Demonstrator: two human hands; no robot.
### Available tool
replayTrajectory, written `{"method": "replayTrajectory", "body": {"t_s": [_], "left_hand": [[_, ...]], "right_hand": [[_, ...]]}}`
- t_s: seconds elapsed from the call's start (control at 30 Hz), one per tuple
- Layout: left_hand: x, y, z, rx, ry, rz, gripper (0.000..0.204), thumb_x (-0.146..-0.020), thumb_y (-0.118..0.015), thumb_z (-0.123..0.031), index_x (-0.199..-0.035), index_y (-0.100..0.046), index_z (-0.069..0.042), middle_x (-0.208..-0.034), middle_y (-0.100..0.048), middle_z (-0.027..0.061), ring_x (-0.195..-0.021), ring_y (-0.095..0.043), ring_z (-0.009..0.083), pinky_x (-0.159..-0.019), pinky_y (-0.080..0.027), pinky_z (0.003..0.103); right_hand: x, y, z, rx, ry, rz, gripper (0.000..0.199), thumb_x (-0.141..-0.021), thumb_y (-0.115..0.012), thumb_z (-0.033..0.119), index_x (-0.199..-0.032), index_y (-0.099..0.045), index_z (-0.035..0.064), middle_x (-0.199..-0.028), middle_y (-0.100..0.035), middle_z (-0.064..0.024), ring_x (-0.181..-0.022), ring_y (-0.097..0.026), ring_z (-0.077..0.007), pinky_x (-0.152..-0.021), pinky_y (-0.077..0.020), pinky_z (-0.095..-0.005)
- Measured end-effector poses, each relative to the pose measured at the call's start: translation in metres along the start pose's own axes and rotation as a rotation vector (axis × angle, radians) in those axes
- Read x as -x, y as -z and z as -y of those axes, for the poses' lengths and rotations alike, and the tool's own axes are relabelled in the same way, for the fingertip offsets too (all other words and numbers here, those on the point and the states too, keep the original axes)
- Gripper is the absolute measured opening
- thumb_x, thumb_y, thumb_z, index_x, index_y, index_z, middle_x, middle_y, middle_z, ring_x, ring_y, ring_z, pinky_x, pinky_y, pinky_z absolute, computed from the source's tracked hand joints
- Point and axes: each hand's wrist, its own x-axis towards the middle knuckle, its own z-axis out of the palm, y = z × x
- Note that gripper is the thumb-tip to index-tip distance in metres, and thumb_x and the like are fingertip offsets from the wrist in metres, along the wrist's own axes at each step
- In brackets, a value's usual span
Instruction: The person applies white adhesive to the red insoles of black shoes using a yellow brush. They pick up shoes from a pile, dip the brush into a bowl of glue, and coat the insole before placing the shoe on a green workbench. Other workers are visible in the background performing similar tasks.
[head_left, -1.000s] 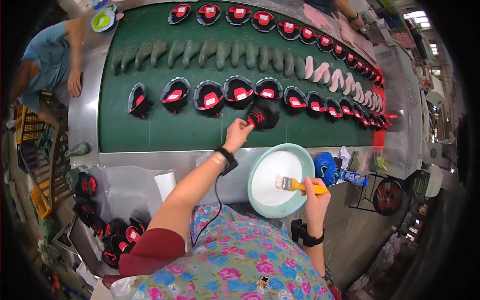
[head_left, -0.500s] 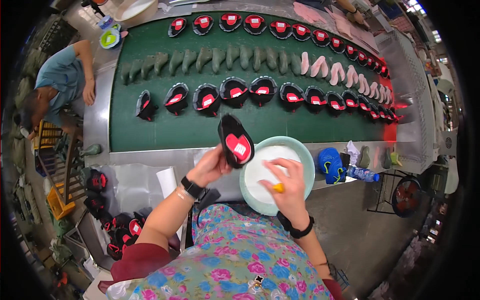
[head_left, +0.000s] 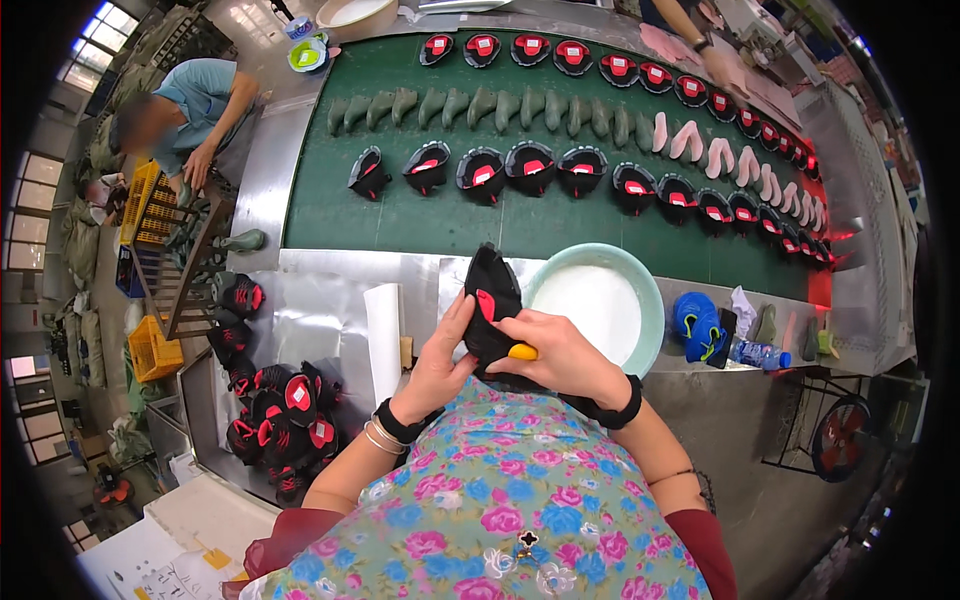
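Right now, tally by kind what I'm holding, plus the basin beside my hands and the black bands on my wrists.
Shoe upper: 1
Yellow handle: 1
Mint-green basin: 1
Black wristbands: 2
Total: 5

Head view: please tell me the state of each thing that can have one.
Black-and-red shoe upper: held between left hand and right hand
Yellow handle: gripped in right hand, rest hidden
Round pale-green bowl: uncovered, containing white material
Clear plastic bottle: blue-capped, lying on its side
Round black-rimmed fan: running or stopped, cannot tell
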Motion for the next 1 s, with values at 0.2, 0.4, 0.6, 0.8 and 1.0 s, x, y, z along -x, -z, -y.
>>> {"method": "replayTrajectory", "body": {"t_s": [0.2, 0.4, 0.6, 0.8, 1.0], "left_hand": [[0.022, 0.000, -0.023, 0.095, -0.006, 0.094, 0.070, -0.081, -0.047, 0.019, -0.146, -0.044, -0.006, -0.155, -0.038, 0.0176, -0.139, -0.044, 0.0302, -0.111, -0.040, 0.036], [0.069, 0.007, 0.011, 0.041, 0.152, 0.522, 0.045, -0.089, -0.045, 0.011, -0.130, -0.059, -0.002, -0.128, -0.063, 0.0093, -0.115, -0.061, 0.0200, -0.100, -0.046, 0.030], [0.057, -0.013, 0.027, 0.503, 0.561, 0.309, 0.051, -0.099, -0.046, 0.002, -0.147, -0.034, -0.009, -0.137, -0.053, 0.0096, -0.127, -0.054, 0.0226, -0.106, -0.046, 0.037], [0.026, -0.051, 0.059, 0.772, 0.715, 0.236, 0.048, -0.104, -0.040, -0.007, -0.150, -0.030, -0.013, -0.145, -0.048, 0.0122, -0.130, -0.052, 0.0276, -0.104, -0.048, 0.046], [0.010, -0.070, 0.089, 0.763, 0.757, 0.291, 0.049, -0.103, -0.046, -0.011, -0.151, -0.034, -0.014, -0.145, -0.049, 0.0096, -0.129, -0.053, 0.0244, -0.105, -0.047, 0.045]], "right_hand": [[0.020, 0.016, 0.021, -0.109, -0.126, 0.082, 0.024, -0.088, -0.072, 0.024, -0.105, -0.070, 0.0074, -0.084, -0.065, -0.0153, -0.074, -0.064, -0.0328, -0.066, -0.0502, -0.0404], [0.091, 0.027, -0.067, 0.291, -0.533, -0.664, 0.034, -0.088, -0.071, 0.034, -0.076, -0.071, 0.0031, -0.078, -0.067, -0.0142, -0.069, -0.057, -0.0344, -0.065, -0.0448, -0.0438], [0.147, -0.023, -0.145, 0.094, -0.734, -0.713, 0.021, -0.081, -0.077, 0.022, -0.088, -0.076, 0.0021, -0.084, -0.071, -0.0193, -0.072, -0.068, -0.0336, -0.069, -0.0536, -0.0384], [0.161, -0.066, -0.191, 0.139, -0.795, -0.691, 0.020, -0.078, -0.078, 0.014, -0.093, -0.075, 0.0007, -0.092, -0.071, -0.0210, -0.080, -0.070, -0.0336, -0.075, -0.0556, -0.0374], [0.155, -0.007, -0.099, -0.124, -0.583, -0.818, 0.021, -0.077, -0.079, 0.008, -0.096, -0.075, 0.0007, -0.094, -0.074, -0.0157, -0.081, -0.072, -0.0252, -0.073, -0.0554, -0.0312]]}}
